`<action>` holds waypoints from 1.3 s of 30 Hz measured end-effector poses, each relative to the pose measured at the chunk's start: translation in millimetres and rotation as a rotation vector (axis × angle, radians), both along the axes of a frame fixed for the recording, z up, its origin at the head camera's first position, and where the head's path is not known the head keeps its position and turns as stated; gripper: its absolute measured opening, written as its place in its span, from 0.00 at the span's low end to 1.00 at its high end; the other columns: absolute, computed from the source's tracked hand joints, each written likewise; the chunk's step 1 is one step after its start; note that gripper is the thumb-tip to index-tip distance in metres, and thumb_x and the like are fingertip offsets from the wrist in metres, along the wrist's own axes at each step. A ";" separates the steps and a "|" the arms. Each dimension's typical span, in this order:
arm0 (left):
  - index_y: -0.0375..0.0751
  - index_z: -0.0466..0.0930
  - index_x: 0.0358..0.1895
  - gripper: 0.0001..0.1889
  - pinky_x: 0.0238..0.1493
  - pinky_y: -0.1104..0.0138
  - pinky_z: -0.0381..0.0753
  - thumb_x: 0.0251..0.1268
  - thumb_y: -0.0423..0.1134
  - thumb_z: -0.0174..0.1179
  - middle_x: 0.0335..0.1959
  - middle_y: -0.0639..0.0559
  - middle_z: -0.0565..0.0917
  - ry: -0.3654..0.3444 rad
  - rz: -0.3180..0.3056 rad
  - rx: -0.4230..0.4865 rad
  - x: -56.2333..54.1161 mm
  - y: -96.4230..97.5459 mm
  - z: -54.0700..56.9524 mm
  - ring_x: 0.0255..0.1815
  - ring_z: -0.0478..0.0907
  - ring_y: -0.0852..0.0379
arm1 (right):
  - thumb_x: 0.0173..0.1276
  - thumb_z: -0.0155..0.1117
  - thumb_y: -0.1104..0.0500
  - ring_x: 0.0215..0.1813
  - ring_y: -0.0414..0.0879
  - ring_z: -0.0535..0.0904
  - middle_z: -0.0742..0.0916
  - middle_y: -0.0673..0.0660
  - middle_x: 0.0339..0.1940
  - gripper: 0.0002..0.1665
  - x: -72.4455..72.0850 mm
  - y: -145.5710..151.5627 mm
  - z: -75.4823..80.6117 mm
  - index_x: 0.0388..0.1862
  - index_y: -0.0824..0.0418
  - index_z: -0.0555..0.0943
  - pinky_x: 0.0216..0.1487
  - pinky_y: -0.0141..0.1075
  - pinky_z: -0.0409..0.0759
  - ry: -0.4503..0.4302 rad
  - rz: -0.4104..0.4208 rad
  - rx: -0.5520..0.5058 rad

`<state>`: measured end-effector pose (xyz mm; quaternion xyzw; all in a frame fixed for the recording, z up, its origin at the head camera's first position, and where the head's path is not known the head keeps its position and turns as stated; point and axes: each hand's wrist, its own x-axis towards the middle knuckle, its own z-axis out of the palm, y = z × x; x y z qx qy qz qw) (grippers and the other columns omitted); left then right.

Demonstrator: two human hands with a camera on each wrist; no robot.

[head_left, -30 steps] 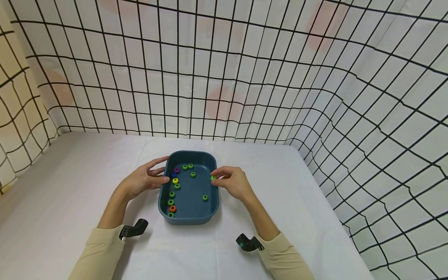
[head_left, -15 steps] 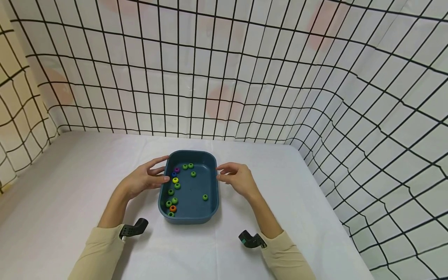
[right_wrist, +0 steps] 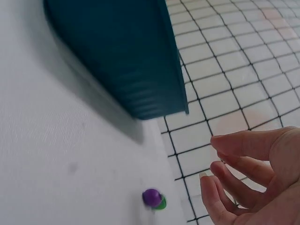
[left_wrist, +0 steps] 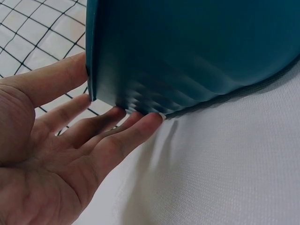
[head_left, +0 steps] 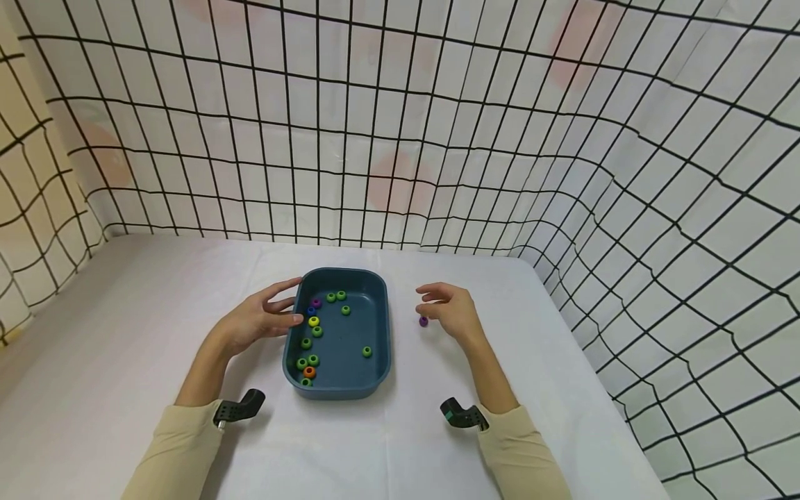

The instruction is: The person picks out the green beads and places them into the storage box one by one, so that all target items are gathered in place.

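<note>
A dark blue tub [head_left: 340, 392] holds several green beads [head_left: 367, 352], a yellow bead [head_left: 314, 321], an orange bead [head_left: 309, 372], a blue bead [head_left: 311, 311] and a purple bead [head_left: 317, 303]. At its left side is my left hand [head_left: 253, 319], thumb at the rim and fingertips touching the outer wall. To the right of the tub, my right hand [head_left: 450, 311] hovers with loosely bent fingers and holds nothing. A loose purple bead [head_left: 423, 321] lies just below its fingertips. In the right wrist view a green thing [right_wrist: 161, 203], probably another bead, shows partly behind that purple bead.
White cloth [head_left: 387, 444] covers the table. Black netting [head_left: 350, 167] over white sheeting rises behind the tub and along both sides. A black wrist mount [head_left: 462, 414] sticks out from the right sleeve, with a similar mount [head_left: 240, 407] on the left one.
My right hand has let a green bead go into the tub and moved off to the right. Beads at the tub's left shifted slightly. The loose purple bead has come into view. My left hand stays put.
</note>
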<state>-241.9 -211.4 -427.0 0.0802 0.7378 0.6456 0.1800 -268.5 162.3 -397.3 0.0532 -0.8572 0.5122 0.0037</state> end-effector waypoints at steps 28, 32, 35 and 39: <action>0.52 0.46 0.83 0.48 0.60 0.58 0.83 0.67 0.37 0.68 0.81 0.32 0.54 -0.004 0.008 0.017 0.8 0.1 1.2 0.73 0.69 0.34 | 0.60 0.72 0.67 0.40 0.48 0.80 0.87 0.60 0.43 0.16 -16.6 21.0 -33.6 0.48 0.61 0.88 0.41 0.35 0.85 -0.198 -0.013 0.099; 0.52 0.46 0.83 0.48 0.58 0.59 0.84 0.67 0.36 0.68 0.81 0.32 0.53 0.001 0.005 0.026 1.7 0.8 2.0 0.73 0.69 0.34 | 0.60 0.72 0.67 0.42 0.48 0.81 0.87 0.60 0.43 0.16 -16.6 21.0 -34.2 0.48 0.61 0.88 0.42 0.36 0.86 -0.195 -0.008 0.097; 0.52 0.46 0.84 0.48 0.58 0.60 0.84 0.67 0.36 0.68 0.81 0.32 0.54 0.002 0.004 0.026 1.8 0.9 2.5 0.73 0.69 0.34 | 0.60 0.71 0.67 0.42 0.48 0.81 0.88 0.60 0.44 0.15 -16.2 20.0 -33.5 0.48 0.61 0.88 0.43 0.36 0.86 -0.199 -0.009 0.097; 0.52 0.46 0.83 0.48 0.58 0.60 0.84 0.67 0.36 0.67 0.81 0.32 0.54 0.003 0.007 0.017 1.3 1.1 1.7 0.73 0.69 0.34 | 0.60 0.71 0.68 0.41 0.48 0.82 0.89 0.60 0.45 0.15 -15.6 18.5 -33.2 0.47 0.61 0.89 0.41 0.35 0.85 -0.190 -0.004 0.113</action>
